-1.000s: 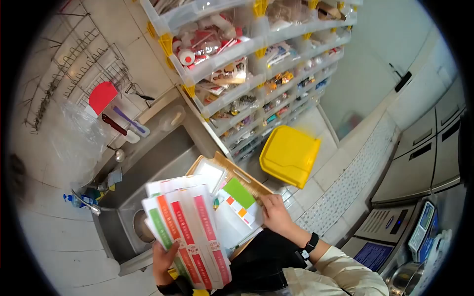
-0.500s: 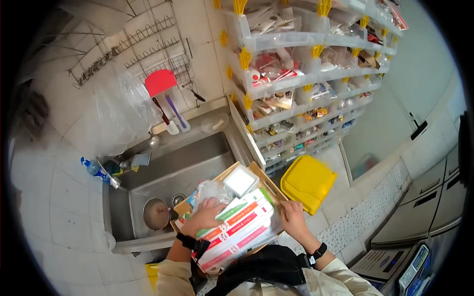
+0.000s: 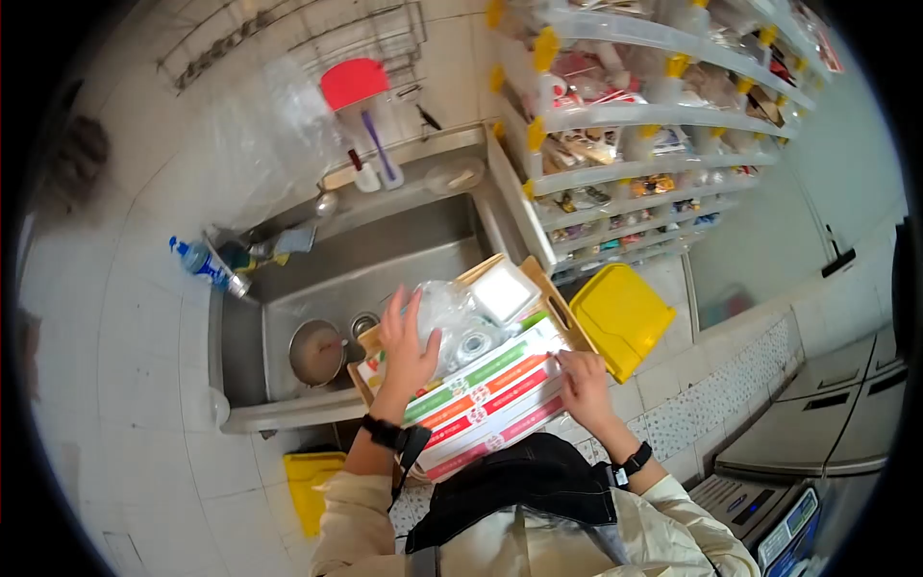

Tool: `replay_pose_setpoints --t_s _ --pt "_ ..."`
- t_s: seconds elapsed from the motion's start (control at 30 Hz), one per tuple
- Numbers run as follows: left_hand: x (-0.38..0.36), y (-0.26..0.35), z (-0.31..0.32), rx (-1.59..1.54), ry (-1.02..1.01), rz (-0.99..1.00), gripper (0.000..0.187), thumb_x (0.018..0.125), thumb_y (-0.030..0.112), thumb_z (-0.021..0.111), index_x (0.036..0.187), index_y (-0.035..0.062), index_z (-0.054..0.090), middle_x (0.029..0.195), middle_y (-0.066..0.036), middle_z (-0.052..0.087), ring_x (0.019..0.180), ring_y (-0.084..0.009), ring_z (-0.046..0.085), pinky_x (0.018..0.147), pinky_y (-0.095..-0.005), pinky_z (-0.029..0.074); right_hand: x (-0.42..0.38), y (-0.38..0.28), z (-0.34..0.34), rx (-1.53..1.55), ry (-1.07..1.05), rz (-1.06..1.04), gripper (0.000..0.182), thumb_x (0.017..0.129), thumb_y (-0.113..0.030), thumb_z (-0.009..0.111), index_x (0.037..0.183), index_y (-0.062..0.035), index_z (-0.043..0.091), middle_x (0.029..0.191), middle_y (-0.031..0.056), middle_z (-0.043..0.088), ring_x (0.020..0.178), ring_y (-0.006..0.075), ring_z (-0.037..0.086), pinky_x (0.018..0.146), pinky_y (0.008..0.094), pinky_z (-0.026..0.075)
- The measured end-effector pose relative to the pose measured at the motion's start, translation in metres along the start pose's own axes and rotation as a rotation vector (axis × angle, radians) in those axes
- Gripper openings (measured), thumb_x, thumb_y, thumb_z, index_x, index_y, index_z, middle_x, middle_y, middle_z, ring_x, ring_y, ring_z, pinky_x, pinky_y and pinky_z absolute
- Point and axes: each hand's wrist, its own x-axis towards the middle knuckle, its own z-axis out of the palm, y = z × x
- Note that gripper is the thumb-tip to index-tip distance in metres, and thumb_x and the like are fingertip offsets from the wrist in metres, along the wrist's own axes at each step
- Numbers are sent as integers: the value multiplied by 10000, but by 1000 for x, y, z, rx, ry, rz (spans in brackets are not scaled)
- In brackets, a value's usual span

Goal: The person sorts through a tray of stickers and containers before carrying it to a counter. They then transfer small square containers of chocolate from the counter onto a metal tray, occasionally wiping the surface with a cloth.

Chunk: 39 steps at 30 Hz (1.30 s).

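Note:
A wooden tray (image 3: pixel 578 335) sits in front of my body, over the sink's near edge. Long cartons (image 3: pixel 481 399) with green, orange, red and pink stripes lie side by side in it. Behind them are a clear plastic bag (image 3: pixel 444 306), a white roll (image 3: pixel 474 343) and a white square container (image 3: pixel 506 291). My left hand (image 3: pixel 409 348) is raised at the tray's left part, beside the bag, fingers spread and nothing in them. At the right end, my right hand (image 3: pixel 584 387) curls its fingers over the tray's edge, close to the carton ends.
Beyond the tray is a steel sink (image 3: pixel 385 245) with a metal pot (image 3: pixel 317 353) in it. A blue soap bottle (image 3: pixel 204 262) stands at its left. Clear storage bins (image 3: pixel 615 115) rise at the back right, with a yellow bin (image 3: pixel 623 322) below.
My left hand has lifted off the cartons and spread its fingers. The cartons now lie flatter and more even, and the roll shows. The view has shifted, and my right hand stays at the tray's edge.

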Motion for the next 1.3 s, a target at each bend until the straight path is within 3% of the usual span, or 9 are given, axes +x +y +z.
replay_pose_setpoints --t_s 0.1,0.17,0.27,0.37,0.83,0.97,1.0,1.17,1.3 --pt "3 -22 27 -49 25 -61 538 808 243 561 1306 133 390 1377 -164 295 1263 -330 271 1017 -508 165 -5 -2 -3 7 26 10 385 676 47 540 1052 -33 541 1007 158 512 978 341 446 855 409 380" --pt "7 -36 37 -275 -546 -86 431 859 271 498 1249 93 454 1318 -147 412 1250 -311 331 1037 -460 180 -4 -12 -9 -73 106 -15 380 679 44 540 1051 -37 542 1038 155 502 986 339 443 858 407 377" --pt "-4 -37 49 -165 -587 -46 389 852 284 513 1199 108 510 1213 -128 511 1181 -304 404 1026 -454 190 -5 -18 -17 -122 131 -26 387 663 47 539 1040 -37 539 1066 151 491 989 338 440 861 408 375" --pt "1 -33 43 89 -489 98 379 845 347 503 1187 186 528 1190 -108 494 1143 -299 393 979 -470 226 -16 -14 -26 -131 202 -5 403 641 48 529 1035 -39 537 1046 146 499 989 340 444 860 414 382" --pt "13 23 -32 148 -210 81 398 761 99 582 1150 71 501 1317 -164 334 1234 -349 254 1010 -433 229 -161 58 -89 -153 423 360 331 684 30 527 1000 -59 570 874 107 579 850 285 534 753 381 434" --pt "8 96 -21 -68 9 171 186 775 8 509 940 31 594 1069 -150 524 1071 -309 428 935 -376 321 -204 98 -128 -190 325 416 305 695 0 531 983 -82 588 790 72 601 771 266 564 721 369 433" --pt "6 111 -4 -207 122 192 132 774 -23 485 819 14 604 876 -112 578 896 -251 522 839 -333 391 -217 113 -136 -207 356 384 288 687 -20 546 959 -97 599 762 65 597 749 267 565 706 373 426" --pt "-31 204 108 -868 -429 -182 135 809 -23 478 812 -7 612 830 -75 608 765 -140 582 714 -249 460 -268 167 -201 -340 264 443 245 673 -44 560 903 -106 619 723 74 580 741 262 561 694 383 410" --pt "-53 264 185 -814 -910 -86 162 869 31 483 939 -3 625 882 -63 639 807 -120 596 754 -231 450 -291 202 -244 -380 344 515 193 672 -27 557 832 -102 632 706 74 574 722 265 550 711 372 398"
